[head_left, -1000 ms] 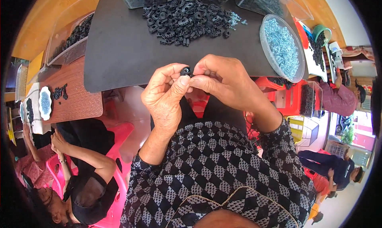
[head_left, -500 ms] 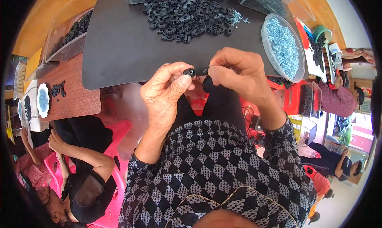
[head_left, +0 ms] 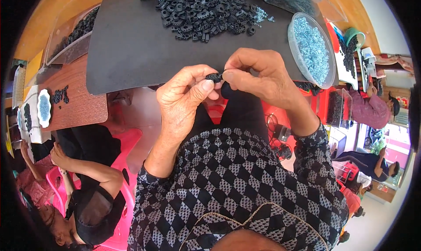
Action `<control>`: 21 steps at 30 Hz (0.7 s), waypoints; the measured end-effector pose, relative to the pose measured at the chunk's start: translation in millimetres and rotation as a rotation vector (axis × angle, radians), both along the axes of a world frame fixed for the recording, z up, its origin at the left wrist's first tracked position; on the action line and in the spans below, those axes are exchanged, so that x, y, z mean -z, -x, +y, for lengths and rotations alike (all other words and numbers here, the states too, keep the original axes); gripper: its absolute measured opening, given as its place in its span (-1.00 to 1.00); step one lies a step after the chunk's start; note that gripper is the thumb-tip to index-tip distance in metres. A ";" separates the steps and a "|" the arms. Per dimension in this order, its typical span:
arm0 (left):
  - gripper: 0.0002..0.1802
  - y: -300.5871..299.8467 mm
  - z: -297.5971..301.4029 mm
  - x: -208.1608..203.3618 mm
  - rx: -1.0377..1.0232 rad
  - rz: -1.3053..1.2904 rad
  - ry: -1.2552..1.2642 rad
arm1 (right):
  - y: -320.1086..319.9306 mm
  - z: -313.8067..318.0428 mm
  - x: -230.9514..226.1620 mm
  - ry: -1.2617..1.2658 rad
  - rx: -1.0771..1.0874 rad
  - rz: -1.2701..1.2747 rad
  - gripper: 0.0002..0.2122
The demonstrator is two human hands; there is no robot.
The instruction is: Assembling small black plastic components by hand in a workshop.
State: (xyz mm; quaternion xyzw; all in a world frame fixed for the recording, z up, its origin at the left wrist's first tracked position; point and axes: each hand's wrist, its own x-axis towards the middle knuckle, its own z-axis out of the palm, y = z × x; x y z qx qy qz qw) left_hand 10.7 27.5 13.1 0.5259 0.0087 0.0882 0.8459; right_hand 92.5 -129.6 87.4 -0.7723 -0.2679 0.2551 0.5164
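Observation:
My left hand [head_left: 180,97] pinches a small black plastic cord lock body [head_left: 212,77] between thumb and fingers, just past the table's near edge. My right hand [head_left: 267,80] is closed at the body's right end, its thumb and forefinger pinching a small dark piece [head_left: 221,76] that meets it. The fingertips hide most of that piece, so its exact shape cannot be told. Beyond my hands lies a heap of black cord lock parts [head_left: 206,16] on the dark tabletop [head_left: 131,53]. Small metal springs [head_left: 311,49] fill a round clear dish to the right.
A few loose springs [head_left: 261,15] lie beside the heap. Clear bins [head_left: 289,1] stand at the far edge. At the left, a co-worker [head_left: 94,198] sits by a brown table [head_left: 81,97] with black parts and a white dish [head_left: 44,108]. Other people are at the right.
My right hand has moved left, bringing its small piece against the cord lock body. The body has turned in my left fingers; its open end no longer faces me.

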 end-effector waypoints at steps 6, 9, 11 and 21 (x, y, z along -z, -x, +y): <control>-0.80 0.3 1.2 3.9 0.023 -0.013 -0.003 | -0.3 -0.5 1.7 0.031 -0.028 -0.015 -0.89; -0.81 0.4 1.4 4.7 0.033 -0.023 -0.031 | 1.3 -0.8 3.1 0.040 -0.025 -0.037 -0.89; -0.82 1.2 0.3 2.3 0.020 -0.009 -0.036 | 2.2 -1.0 3.1 0.040 -0.026 -0.072 -0.89; -0.83 4.5 -1.8 2.4 0.030 0.024 -0.019 | 0.6 -3.5 6.8 0.073 -0.085 -0.103 -0.87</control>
